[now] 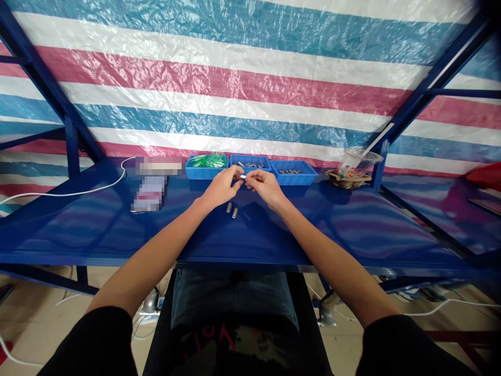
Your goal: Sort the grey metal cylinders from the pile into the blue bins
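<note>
My left hand (224, 187) and my right hand (266, 187) meet above the blue table, in front of the bins. Between their fingertips is a small silvery piece (243, 177), pinched from both sides. Two small metal cylinders (229, 207) (235, 213) stand or lie on the table just below my left hand. Behind my hands, the middle blue bin (256, 158) and the right blue bin (299, 179) hold small metal parts. Green plastic packaging fills the left blue bin (195, 173).
A pixelated phone-like object (149, 193) lies at the left beside a white cable (94, 189). At the right a plastic cup (357, 162) with a straw rests on a brown holder (348, 180). Blue metal posts (70, 136) rise at both sides, before a striped sheet (242, 78).
</note>
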Tool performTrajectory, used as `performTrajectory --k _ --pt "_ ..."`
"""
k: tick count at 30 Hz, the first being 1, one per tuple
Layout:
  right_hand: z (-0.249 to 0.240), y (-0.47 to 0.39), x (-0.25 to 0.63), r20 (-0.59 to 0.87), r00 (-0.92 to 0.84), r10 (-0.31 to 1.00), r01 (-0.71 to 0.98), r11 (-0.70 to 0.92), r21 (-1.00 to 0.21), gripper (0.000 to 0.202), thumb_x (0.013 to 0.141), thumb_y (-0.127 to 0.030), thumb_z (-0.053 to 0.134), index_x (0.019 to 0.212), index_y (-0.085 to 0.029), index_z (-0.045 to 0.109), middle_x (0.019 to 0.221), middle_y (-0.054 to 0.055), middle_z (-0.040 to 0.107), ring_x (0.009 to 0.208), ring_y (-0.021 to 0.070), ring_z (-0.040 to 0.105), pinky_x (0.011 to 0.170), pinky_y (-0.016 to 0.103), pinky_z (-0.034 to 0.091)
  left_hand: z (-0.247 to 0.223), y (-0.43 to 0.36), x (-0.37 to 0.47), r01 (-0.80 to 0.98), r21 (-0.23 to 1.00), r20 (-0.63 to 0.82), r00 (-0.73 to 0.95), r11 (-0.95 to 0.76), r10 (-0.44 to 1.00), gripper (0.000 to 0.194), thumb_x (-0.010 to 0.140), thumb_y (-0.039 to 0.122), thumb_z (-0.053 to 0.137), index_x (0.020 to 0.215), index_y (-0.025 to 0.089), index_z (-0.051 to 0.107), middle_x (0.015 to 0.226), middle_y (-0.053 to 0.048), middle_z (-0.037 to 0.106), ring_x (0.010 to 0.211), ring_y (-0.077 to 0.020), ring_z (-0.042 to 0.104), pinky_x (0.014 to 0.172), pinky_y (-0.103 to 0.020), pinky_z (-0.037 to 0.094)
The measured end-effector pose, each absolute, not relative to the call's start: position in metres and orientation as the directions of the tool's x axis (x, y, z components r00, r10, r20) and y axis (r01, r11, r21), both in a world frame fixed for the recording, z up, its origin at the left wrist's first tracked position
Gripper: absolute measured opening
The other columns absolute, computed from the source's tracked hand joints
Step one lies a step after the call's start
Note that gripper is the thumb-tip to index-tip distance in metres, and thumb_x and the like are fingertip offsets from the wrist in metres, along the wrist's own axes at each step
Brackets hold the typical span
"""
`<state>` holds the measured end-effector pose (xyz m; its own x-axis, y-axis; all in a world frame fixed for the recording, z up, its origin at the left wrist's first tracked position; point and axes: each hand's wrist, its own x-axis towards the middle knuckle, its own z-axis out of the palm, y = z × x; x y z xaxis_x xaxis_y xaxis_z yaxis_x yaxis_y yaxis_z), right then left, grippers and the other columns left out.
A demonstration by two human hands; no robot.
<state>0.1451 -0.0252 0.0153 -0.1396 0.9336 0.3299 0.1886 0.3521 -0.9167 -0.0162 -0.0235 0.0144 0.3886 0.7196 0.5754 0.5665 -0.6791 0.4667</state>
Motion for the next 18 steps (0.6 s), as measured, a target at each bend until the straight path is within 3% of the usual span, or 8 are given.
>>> performTrajectory --k 6,10,12,15,18 --pt "0.022 -0.024 0.151 0.566 0.04 0.824 0.337 0.522 -0.784 0.013 0.078 -0.029 0.058 0.088 -0.02 0.056 0.081 0.003 0.059 0.077 0.0172 0.054 0.077 0.032 0.045 0.015 -0.021 -0.021 0.593 0.482 0.43 0.48 -0.644 0.764 0.025 0.086 0.027 0.046 0.109 0.019 0.054 0.085 -0.006 0.065 0.082 -0.0212 0.062 0.074 -0.033 0.046" --pt "0.028 -0.004 0.158 0.733 0.086 0.675 0.666 0.508 -0.545 0.021 0.088 -0.026 0.042 0.104 -0.017 0.053 0.099 0.011 0.057 0.092 0.0218 0.054 0.087 0.037 0.043 0.023 -0.022 -0.037 0.571 0.502 0.211 0.647 -0.65 0.732 0.03 0.072 0.041 0.064 0.097 0.023 0.065 0.083 -0.003 0.069 0.072 -0.0182 0.064 0.063 -0.024 0.046" --pt "0.026 0.006 0.16 0.73 0.047 0.682 0.774 0.437 -0.458 0.025 0.087 -0.023 0.042 0.108 -0.014 0.052 0.106 0.015 0.055 0.102 0.027 0.05 0.092 0.044 0.04 0.028 -0.024 -0.046 0.571 0.499 0.124 0.698 -0.652 0.706 0.044 0.061 0.046 0.072 0.1 0.026 0.067 0.094 -0.002 0.069 0.078 -0.0187 0.064 0.063 -0.022 0.046" --pt "0.018 0.008 0.158 0.688 -0.018 0.725 0.805 0.419 -0.42 0.031 0.08 -0.023 0.052 0.11 -0.012 0.053 0.113 0.02 0.053 0.11 0.0351 0.044 0.092 0.053 0.036 0.032 -0.027 -0.052 0.63 0.439 -0.004 0.714 -0.64 0.7 0.063 0.051 0.051 0.076 0.11 0.033 0.064 0.115 -0.004 0.062 0.097 -0.0243 0.059 0.07 -0.025 0.046" --pt "0.012 -0.004 0.149 0.669 -0.085 0.738 0.799 0.451 -0.396 0.035 0.08 -0.027 0.055 0.112 -0.014 0.054 0.115 0.017 0.053 0.111 0.0337 0.044 0.093 0.05 0.037 0.031 -0.027 -0.05 0.672 0.398 -0.078 0.703 -0.625 0.706 0.058 0.05 0.052 0.076 0.104 0.032 0.066 0.118 -0.005 0.058 0.105 -0.0274 0.053 0.074 -0.028 0.045"
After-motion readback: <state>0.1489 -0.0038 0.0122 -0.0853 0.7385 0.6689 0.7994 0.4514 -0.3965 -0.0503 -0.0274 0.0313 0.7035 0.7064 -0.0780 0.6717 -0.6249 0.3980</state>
